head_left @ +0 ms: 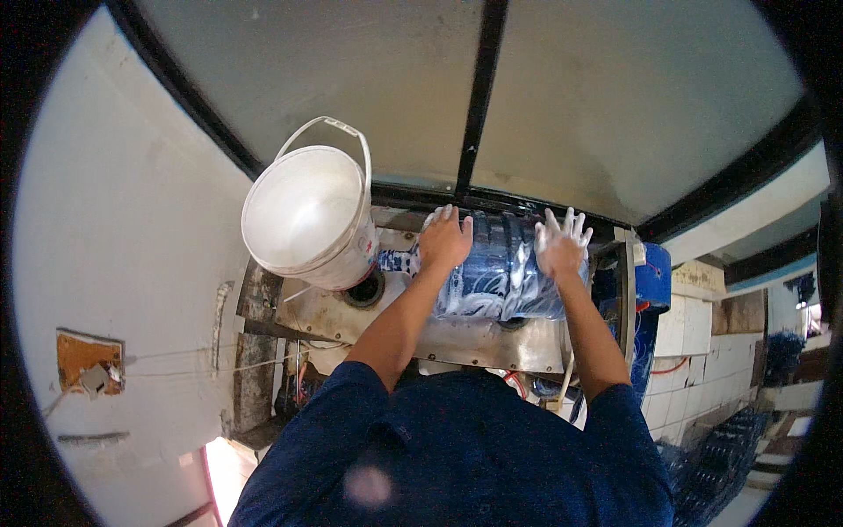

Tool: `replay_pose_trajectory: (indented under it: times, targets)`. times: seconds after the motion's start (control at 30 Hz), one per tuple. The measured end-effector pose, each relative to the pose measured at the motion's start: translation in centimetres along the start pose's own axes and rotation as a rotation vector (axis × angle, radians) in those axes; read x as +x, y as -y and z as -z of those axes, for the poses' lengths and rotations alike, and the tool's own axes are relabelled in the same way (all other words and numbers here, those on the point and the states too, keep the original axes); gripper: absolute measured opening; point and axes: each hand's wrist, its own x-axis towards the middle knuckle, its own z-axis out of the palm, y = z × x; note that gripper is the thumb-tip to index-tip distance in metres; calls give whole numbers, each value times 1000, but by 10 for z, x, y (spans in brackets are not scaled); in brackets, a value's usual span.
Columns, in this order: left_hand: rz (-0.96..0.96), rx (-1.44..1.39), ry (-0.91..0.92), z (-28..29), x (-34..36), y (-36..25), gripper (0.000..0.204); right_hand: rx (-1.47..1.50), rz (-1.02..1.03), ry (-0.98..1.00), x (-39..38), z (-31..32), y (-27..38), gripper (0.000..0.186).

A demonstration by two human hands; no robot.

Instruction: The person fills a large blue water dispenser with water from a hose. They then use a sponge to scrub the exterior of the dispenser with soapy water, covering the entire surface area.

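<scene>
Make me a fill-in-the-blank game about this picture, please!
1. The big see-through bottle is coloured ____.
2. It isn't standing upright; it lies on its ____.
3. The white bucket is to the ____ of the bottle.
4. The foam on the right hand's fingers is ____.

Missing words: blue; side; left; white.

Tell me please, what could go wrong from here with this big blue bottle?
Slipping: white foam lies on the blue bottle and on the right hand, so that hand could slide. Rolling: the round bottle lies on its side on the metal counter, so it might roll if the left hand and right hand lift. Bumping: the white bucket stands close to the bottle's left end, so a push leftward might knock it.
</scene>
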Motion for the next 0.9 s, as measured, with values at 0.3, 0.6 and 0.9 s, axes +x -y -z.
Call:
replay_pose_trajectory:
  times: [0.3,0.6,0.9]
  targets:
    - [58,-134,-35,4,-4,1,53,193,185,54,-13,-22,109,52]
    - [75,-125,-26,4,10,-2,52,431,769,-85,-103,-37,43,62]
    - [5,-70,-10,2,13,5,53,246,231,-74,-23,-15,61,71]
